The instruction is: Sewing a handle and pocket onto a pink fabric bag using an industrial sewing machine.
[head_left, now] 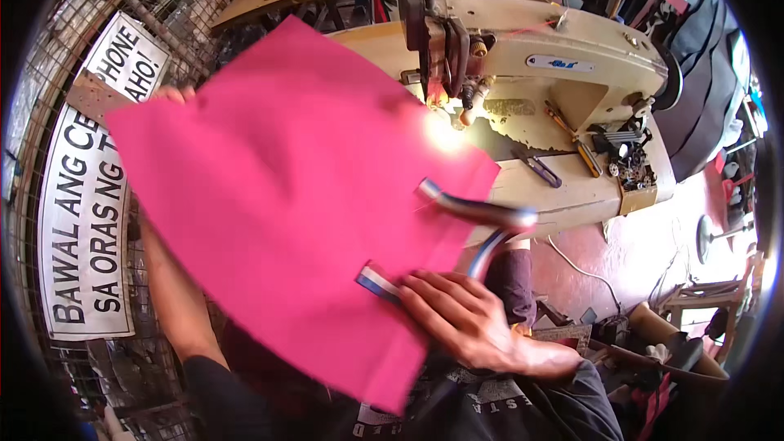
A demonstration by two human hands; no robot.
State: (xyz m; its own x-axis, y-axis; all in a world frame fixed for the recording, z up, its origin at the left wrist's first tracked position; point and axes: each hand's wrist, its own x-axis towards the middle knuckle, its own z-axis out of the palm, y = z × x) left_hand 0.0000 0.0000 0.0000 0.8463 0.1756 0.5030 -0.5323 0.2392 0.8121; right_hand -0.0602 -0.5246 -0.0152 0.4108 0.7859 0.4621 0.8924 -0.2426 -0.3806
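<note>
A large pink fabric panel (pixel 269 188) is held up in front of me, tilted and partly blurred. My left hand (pixel 175 95) grips its upper left edge; only fingertips show over the cloth, the rest being behind it. At the lower right edge, my right hand (pixel 461 318) pinches the panel with its fingers on top and the thumb hidden. A blue, white and red striped strap (pixel 482 211) loops off that edge, both ends lying on the pink cloth. One end passes beside my right fingers. Beyond the panel stands a sewing machine (pixel 555 49), its lamp lit near the needle area.
On the machine bed lie thread snips (pixel 539 170), a screwdriver (pixel 578 143) and a small box of metal parts (pixel 637 175). A wire mesh wall with a white sign (pixel 86 229) rises at left. Dark material (pixel 694 65) hangs at far right, above a cluttered floor.
</note>
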